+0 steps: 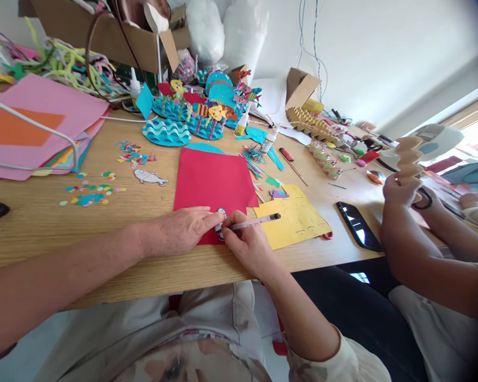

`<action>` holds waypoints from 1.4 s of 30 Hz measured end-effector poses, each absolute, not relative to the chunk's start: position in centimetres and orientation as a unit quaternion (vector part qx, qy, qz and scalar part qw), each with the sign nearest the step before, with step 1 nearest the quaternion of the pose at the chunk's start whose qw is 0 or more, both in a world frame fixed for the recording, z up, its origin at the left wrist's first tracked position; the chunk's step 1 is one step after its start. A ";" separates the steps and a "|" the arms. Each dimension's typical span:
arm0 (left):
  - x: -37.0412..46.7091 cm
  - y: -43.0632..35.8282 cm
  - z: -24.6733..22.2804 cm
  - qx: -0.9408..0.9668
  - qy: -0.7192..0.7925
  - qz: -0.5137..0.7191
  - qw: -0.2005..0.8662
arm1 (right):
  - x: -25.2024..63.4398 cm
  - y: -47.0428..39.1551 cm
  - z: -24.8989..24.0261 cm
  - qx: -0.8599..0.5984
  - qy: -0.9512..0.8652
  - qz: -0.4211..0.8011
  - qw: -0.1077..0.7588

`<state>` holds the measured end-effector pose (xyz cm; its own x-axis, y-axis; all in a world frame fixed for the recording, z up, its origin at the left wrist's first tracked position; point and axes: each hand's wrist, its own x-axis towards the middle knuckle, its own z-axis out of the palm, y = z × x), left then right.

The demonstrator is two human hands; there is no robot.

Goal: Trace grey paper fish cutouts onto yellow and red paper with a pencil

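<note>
A sheet of red paper [213, 178] lies before me near the table's front edge. My left hand [183, 228] rests flat on it, fingers stretched, with the fingertips touching a small white cutout with dark outlines [218, 228]. The cutout is partly covered by my hands, so its full shape is hidden. In my right hand [245, 244] is a pen [258, 220], its tip down at the cutout's edge and its dark end pointing right. Left of the red sheet lies a white fish cutout [149, 177]. Yellow paper [298, 217] with pencil marks lies to the right.
Paper confetti [90, 194] and pink sheets [43, 114] lie at left. Blue sea-scene crafts [167, 131] and a glue bottle [270, 139] stand behind. A phone [358, 225] lies at right, beside another person's hands [402, 191] holding an egg-carton strip [408, 156] and scissors [424, 197].
</note>
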<state>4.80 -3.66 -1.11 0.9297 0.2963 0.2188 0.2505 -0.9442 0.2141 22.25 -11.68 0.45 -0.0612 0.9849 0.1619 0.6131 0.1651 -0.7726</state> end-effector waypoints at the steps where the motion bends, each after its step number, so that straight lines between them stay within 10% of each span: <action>1: 4.8 -3.6 -1.2 0.978 0.138 0.126 0.093 | 22.2 -11.7 0.5 -0.589 -0.677 0.267 0.351; 17: 4.8 -3.7 -0.6 0.972 0.159 0.102 0.138 | 24.6 -11.9 0.8 -0.592 -0.568 0.318 0.475; 42: 5.0 -5.1 -0.9 0.985 0.110 0.128 0.034 | 24.2 -9.9 0.5 -0.569 -0.744 0.154 0.314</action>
